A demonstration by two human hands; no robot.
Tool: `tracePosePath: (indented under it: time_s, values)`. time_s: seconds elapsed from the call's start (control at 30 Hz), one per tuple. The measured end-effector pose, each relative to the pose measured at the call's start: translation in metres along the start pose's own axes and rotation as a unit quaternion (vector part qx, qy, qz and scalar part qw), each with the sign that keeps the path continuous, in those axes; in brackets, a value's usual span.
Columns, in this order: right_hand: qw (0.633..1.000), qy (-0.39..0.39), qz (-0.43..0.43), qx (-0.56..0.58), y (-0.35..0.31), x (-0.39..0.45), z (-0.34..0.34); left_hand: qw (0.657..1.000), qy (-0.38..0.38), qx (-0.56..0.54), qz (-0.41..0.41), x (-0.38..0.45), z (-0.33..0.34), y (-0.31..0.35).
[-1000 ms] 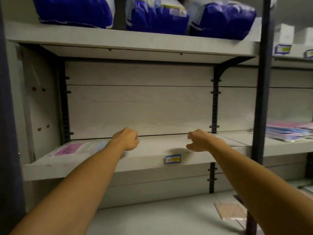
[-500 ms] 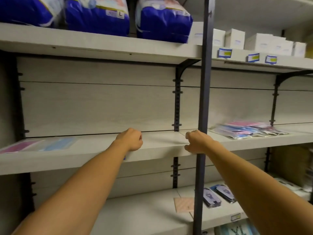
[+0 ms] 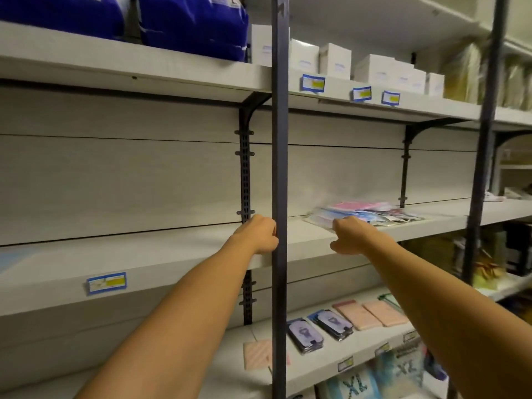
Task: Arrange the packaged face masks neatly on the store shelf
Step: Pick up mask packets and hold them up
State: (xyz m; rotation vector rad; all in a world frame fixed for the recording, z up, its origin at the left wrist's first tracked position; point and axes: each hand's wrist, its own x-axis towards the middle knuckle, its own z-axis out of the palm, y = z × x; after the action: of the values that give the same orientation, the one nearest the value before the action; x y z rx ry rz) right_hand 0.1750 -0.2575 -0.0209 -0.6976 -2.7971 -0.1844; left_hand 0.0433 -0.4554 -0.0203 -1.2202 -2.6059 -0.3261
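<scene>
View has swung right; masks [image 3: 365, 216] now lie heaped on the shelf [image 3: 178, 251] just past your right hand [image 3: 349, 236]; left hand [image 3: 257, 234] by the post [image 3: 278, 168]; both hands curled, holding nothing; restacking not begun.

Two bare forearms and hands, seen from the wearer's own head.
No sleeve, glove, watch, ring or band is seen on the left hand [image 3: 257, 234] or the right hand [image 3: 349, 236]; both forearms are uncovered right up to the bottom edge of the view, and the fingers are too blurred for nails to be made out.
</scene>
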Motion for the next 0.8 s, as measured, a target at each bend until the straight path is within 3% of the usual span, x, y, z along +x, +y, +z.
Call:
tracePosePath:
  time_s: [0.2,0.27,0.5,0.7,0.8]
  values:
    - [0.999,-0.014,0.037,-0.028,0.07,0.03,0.017,0.987,0.138,0.056,-0.067,0.039,0.012,0.047]
    - [0.998,-0.016,0.047,-0.026,0.093,0.042,0.024,0.979,0.153,0.086,-0.103,0.049,0.014,0.053]
    - [0.998,-0.009,0.065,0.004,0.138,0.091,0.039,0.97,0.021,0.181,-0.161,0.072,0.007,0.083]
    - [0.998,0.003,0.057,0.025,0.164,0.118,0.044,0.991,0.013,0.134,-0.017,0.102,0.026,0.121]
    - [0.998,0.014,0.054,0.032,0.182,0.127,0.042,0.99,0.033,0.139,0.008,0.125,0.036,0.131]
